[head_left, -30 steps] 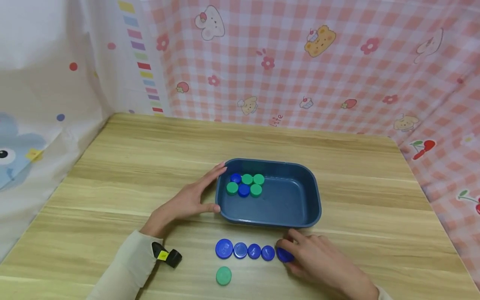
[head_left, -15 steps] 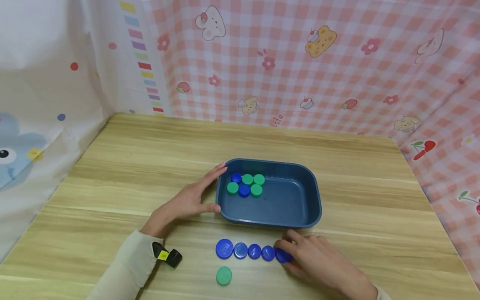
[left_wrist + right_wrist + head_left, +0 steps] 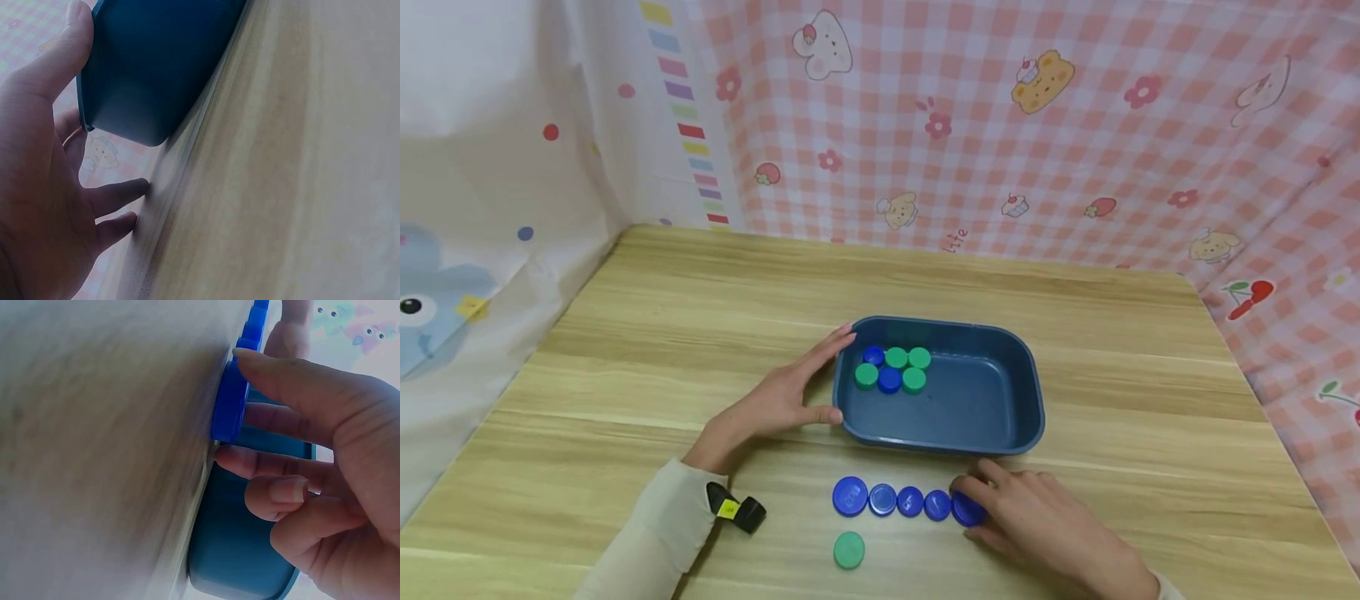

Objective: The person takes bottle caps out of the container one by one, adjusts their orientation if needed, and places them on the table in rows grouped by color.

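Note:
My right hand (image 3: 1037, 521) pinches a large blue bottle cap (image 3: 967, 509) at the right end of a row of blue caps, with the thumb and a fingertip at its edge. In the right wrist view this blue bottle cap (image 3: 230, 403) stands low at the tabletop, beside its neighbour. The left hand (image 3: 775, 398) touches the left end of a dark blue plastic bin (image 3: 940, 446), fingers near the far corner and thumb at the near one. The left wrist view shows its thumb lying along the wall of the bin (image 3: 156, 69).
Inside the bin, green caps (image 3: 913, 381) and two blue caps (image 3: 890, 381) sit together at the left. One green cap (image 3: 849, 550) lies in front of the row's left-end blue cap (image 3: 850, 497). Checked cloth (image 3: 970, 150) hangs behind the wooden table (image 3: 700, 283).
My right hand has shifted the large blue bottle cap slightly left, up against the row. The left hand stays at the bin.

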`<move>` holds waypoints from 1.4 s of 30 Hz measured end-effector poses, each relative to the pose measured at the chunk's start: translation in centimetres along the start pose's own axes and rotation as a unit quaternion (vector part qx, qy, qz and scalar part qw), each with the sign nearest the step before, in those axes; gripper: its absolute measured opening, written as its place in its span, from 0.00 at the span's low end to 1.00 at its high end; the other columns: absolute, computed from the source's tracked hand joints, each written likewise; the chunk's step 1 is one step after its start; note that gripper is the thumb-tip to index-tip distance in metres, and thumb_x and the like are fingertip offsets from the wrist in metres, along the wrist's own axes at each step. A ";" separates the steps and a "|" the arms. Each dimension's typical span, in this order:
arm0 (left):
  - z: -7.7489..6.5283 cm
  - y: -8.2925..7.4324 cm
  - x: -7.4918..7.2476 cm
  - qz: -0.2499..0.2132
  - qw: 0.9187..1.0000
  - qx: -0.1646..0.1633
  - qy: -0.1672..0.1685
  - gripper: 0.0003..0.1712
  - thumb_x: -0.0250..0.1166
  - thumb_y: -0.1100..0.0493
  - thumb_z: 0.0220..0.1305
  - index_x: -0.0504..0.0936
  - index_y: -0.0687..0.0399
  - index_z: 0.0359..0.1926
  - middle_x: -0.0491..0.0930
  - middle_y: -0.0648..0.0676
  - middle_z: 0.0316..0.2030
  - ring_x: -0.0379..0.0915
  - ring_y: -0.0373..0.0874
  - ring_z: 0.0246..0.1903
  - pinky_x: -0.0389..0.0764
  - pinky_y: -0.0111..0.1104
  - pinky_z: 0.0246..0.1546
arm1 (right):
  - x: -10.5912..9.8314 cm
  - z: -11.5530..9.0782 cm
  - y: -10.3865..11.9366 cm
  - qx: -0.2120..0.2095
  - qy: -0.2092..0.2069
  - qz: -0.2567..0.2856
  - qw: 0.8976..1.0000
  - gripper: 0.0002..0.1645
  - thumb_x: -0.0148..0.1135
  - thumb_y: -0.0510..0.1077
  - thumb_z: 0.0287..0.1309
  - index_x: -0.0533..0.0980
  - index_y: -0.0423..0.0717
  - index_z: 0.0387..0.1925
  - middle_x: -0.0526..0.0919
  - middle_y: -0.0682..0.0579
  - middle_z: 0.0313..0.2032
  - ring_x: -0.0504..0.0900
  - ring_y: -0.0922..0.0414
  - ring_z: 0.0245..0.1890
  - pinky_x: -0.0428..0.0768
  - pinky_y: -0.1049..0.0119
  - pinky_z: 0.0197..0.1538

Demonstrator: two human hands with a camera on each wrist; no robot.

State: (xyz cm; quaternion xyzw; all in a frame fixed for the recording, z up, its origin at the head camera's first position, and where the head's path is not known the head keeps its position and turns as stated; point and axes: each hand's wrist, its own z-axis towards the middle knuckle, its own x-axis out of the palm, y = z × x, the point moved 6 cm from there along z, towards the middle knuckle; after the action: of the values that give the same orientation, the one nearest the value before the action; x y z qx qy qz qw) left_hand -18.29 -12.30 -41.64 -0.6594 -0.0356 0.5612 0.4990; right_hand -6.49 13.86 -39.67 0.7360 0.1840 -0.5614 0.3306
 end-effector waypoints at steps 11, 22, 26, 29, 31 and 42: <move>0.0 0.1 0.1 0.004 1.000 -0.005 -0.001 0.56 0.72 0.46 0.54 0.47 0.40 0.75 0.37 0.36 0.74 0.46 0.47 0.71 0.61 0.55 0.62 | -0.1 0.1 0.1 0.002 0.000 0.007 1.000 0.18 0.64 0.52 0.60 0.78 0.54 0.51 0.73 0.62 0.38 0.68 0.68 0.26 0.72 0.73 0.28; 0.0 0.1 0.2 -0.001 1.000 -0.010 0.005 0.56 0.72 0.45 0.54 0.47 0.39 0.75 0.36 0.35 0.74 0.44 0.45 0.71 0.59 0.53 0.63 | -0.6 -0.2 0.4 -0.002 -0.004 0.002 1.000 0.21 0.64 0.54 0.60 0.76 0.55 0.54 0.73 0.63 0.38 0.67 0.68 0.26 0.73 0.72 0.29; 0.0 0.2 0.2 0.002 1.000 -0.011 0.004 0.56 0.72 0.45 0.53 0.47 0.38 0.75 0.36 0.34 0.74 0.45 0.44 0.71 0.59 0.52 0.63 | -2.0 -0.4 1.2 -0.042 -0.035 -0.015 0.998 0.20 0.66 0.51 0.58 0.77 0.55 0.53 0.73 0.63 0.37 0.66 0.69 0.25 0.70 0.76 0.26; 0.0 0.2 0.1 0.002 1.000 -0.010 0.004 0.56 0.72 0.45 0.53 0.47 0.39 0.75 0.36 0.34 0.74 0.45 0.45 0.71 0.60 0.53 0.63 | -3.2 -0.4 1.6 -0.073 -0.062 -0.024 0.995 0.20 0.67 0.49 0.57 0.77 0.54 0.51 0.74 0.62 0.36 0.66 0.70 0.22 0.67 0.79 0.22; 0.0 0.1 0.1 0.001 1.000 -0.011 0.004 0.56 0.72 0.45 0.53 0.47 0.39 0.75 0.36 0.34 0.74 0.44 0.44 0.71 0.60 0.53 0.63 | -3.9 -0.4 1.8 -0.089 -0.076 -0.030 0.993 0.20 0.68 0.48 0.56 0.77 0.54 0.51 0.75 0.62 0.35 0.65 0.71 0.21 0.65 0.80 0.21; -0.1 0.1 -0.1 0.001 1.000 -0.018 0.002 0.56 0.72 0.45 0.53 0.47 0.38 0.75 0.37 0.34 0.73 0.42 0.44 0.71 0.58 0.53 0.63 | -7.0 0.3 2.6 -0.155 -0.145 -0.073 0.975 0.20 0.68 0.43 0.53 0.77 0.55 0.49 0.72 0.64 0.32 0.69 0.71 0.22 0.62 0.82 0.20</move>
State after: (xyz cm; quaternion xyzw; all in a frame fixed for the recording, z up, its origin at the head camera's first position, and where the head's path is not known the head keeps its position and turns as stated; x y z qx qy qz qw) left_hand -18.30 -12.48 -41.59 -0.6693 -0.0437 0.5598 0.4866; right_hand -7.17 12.54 -32.38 0.5713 0.2722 -0.6495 0.4214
